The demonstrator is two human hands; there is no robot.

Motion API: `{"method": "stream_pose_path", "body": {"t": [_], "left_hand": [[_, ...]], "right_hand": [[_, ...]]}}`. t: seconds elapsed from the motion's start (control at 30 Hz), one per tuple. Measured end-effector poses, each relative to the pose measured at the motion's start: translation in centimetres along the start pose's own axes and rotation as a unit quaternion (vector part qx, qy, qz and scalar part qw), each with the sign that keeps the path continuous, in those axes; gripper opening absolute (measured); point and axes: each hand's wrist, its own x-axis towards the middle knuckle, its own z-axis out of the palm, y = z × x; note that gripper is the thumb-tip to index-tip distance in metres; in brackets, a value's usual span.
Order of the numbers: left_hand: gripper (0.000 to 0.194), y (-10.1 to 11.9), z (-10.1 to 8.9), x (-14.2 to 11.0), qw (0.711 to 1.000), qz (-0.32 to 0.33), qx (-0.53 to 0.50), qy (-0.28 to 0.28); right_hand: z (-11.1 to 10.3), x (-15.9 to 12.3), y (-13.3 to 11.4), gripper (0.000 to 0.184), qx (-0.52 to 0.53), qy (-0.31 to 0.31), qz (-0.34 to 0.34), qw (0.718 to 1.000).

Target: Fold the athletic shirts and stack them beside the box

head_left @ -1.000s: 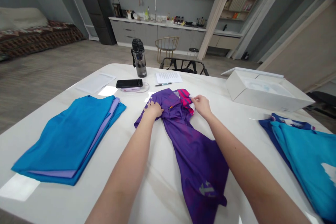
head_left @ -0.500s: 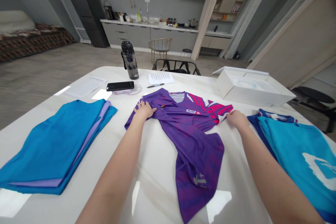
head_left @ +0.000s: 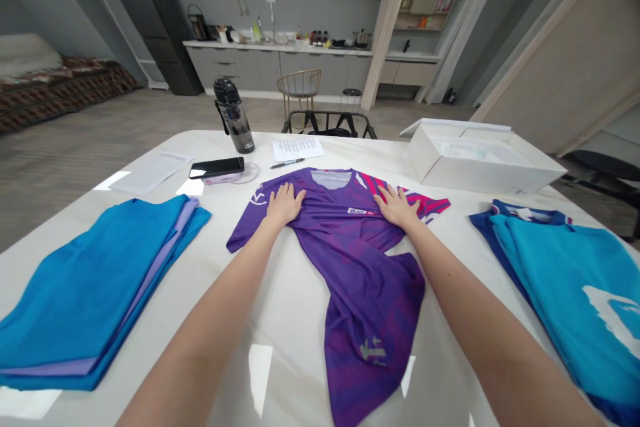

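Note:
A purple short-sleeved jersey [head_left: 350, 240] with a pink-striped sleeve lies on the white table [head_left: 285, 347]. Its neck and shoulders are spread out at the far end, while the lower body is bunched and twisted towards me. My left hand [head_left: 285, 205] rests on the left shoulder, fingers stretched over the fabric. On the chest by the pink-striped sleeve, my right hand [head_left: 397, 207] lies flat with its fingers spread. Neither hand grips the cloth.
Folded blue and lilac clothes [head_left: 100, 280] lie at the left, turquoise and navy shirts [head_left: 565, 267] at the right. Beyond are a white open box [head_left: 485, 160], a water bottle [head_left: 234, 117], a phone [head_left: 217, 167], a pen [head_left: 287, 163] and paper sheets [head_left: 299, 147].
My right hand drew the pink-striped sleeve out to the right, let it go and moved back left onto the chest. The jersey's neck and shoulders unfolded. My left hand stayed on the left shoulder.

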Motion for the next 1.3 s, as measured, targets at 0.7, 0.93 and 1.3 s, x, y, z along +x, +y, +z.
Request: {"method": "stream_pose_path", "body": {"t": [0.7, 0.93, 1.3], "left_hand": [[0.079, -0.9, 0.9, 5.0, 0.990, 0.079, 0.116, 0.003], [0.076, -1.0, 1.0, 1.4, 0.988, 0.089, 0.123, 0.004], [0.070, 1.2, -0.3, 0.4, 0.982, 0.161, 0.085, 0.045]], "right_hand": [[-1.2, 3.3, 2.8, 0.086, -0.072, 0.015, 0.050, 0.996], [-1.4, 2.2, 2.7, 0.088, -0.057, 0.009, 0.069, 0.996], [-0.7, 0.7, -1.1, 0.074, -0.071, 0.084, -0.098, 0.989]]}}
